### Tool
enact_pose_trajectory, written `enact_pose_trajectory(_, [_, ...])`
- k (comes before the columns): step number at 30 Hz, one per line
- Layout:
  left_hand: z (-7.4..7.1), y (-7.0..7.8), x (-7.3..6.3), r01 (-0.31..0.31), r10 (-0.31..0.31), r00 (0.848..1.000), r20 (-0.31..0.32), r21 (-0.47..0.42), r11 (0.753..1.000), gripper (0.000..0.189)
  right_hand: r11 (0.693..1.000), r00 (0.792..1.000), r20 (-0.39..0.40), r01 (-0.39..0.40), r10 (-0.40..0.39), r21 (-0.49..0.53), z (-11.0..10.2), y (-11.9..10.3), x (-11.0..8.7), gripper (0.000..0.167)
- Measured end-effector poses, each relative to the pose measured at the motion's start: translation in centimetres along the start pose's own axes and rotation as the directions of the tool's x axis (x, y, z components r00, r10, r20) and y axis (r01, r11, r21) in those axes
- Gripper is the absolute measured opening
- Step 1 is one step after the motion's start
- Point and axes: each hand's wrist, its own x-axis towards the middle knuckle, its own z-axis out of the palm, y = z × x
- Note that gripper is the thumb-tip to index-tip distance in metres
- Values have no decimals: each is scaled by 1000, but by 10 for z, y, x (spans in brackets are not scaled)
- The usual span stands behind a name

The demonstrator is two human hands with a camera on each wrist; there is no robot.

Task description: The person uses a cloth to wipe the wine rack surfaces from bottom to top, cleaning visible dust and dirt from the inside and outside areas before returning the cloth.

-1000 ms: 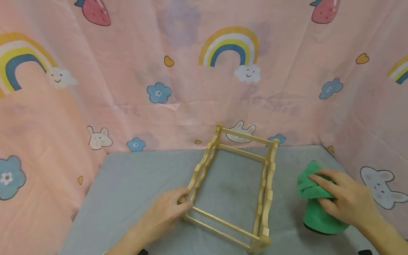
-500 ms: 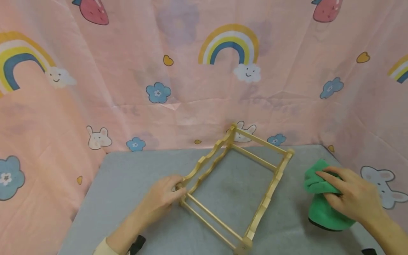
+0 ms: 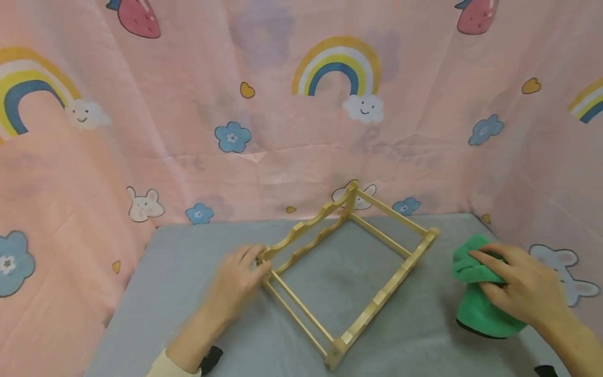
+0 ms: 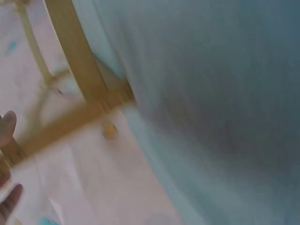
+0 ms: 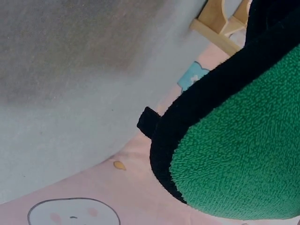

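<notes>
A light wooden rack (image 3: 382, 297), an open frame with scalloped long rails and thin round crossbars, stands slantwise over the table. My left hand (image 3: 235, 283) grips its left corner, thumb on the near side. Blurred in the left wrist view, a flat bar of the rack (image 4: 77, 47) runs beside my fingertips (image 4: 7, 126). To the right, my right hand (image 3: 525, 285) holds a bunched green terry cloth (image 3: 490, 314) with black edging, its lower part hanging down. This green cloth (image 5: 243, 140) fills much of the right wrist view and hides the hand there.
Grey cloth covers the table (image 3: 188, 262), whose far edge meets a pink patterned curtain (image 3: 264, 173). The curtain also closes off the left and right sides. Between the rack and the green cloth lies a strip of grey tabletop.
The rack has turned clockwise on the table, its near corner swinging left and its far end right. My left hand moved slightly away and left with it. The green cloth shifted a little right.
</notes>
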Motion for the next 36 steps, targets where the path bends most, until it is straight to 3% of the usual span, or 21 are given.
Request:
enact_pose_trajectory(3, [-2, 22, 1, 32, -32, 999, -8, -12, 999, 22, 1000, 1000, 1, 0, 0, 4, 1, -1, 0, 57])
enact_pose_trajectory(7, [-3, 55, 4, 41, -48, 998, -49, -140, 989, 41, 1000, 1000, -7, -3, 3, 11, 2, -1, 0, 55])
enact_pose_trajectory(11, [-3, 84, 6, -8, -4, 999, -49, -236, 972, 52, 1000, 1000, 1, 5, -5, 5, 3, -2, 0, 57])
enact_pose_trajectory(17, [9, 117, 6, -84, 77, 996, -41, -189, 978, 73, 1000, 1000, -23, 18, -17, 18, 5, -3, 0, 53])
enact_pose_trajectory(22, [21, 129, 5, -145, 132, 987, -88, -165, 976, 68, 1000, 1000, -10, 0, 0, 18, 4, -4, -3, 55])
enact_pose_trajectory(29, [29, 133, 4, -187, 166, 975, -150, -140, 972, 45, 1000, 1000, 3, -15, 15, 19, 2, -5, -5, 54])
enact_pose_trajectory(36, [30, 134, 3, -210, 186, 966, -181, -121, 970, 50, 1000, 1000, -3, -22, 23, 17, 2, -5, -7, 53])
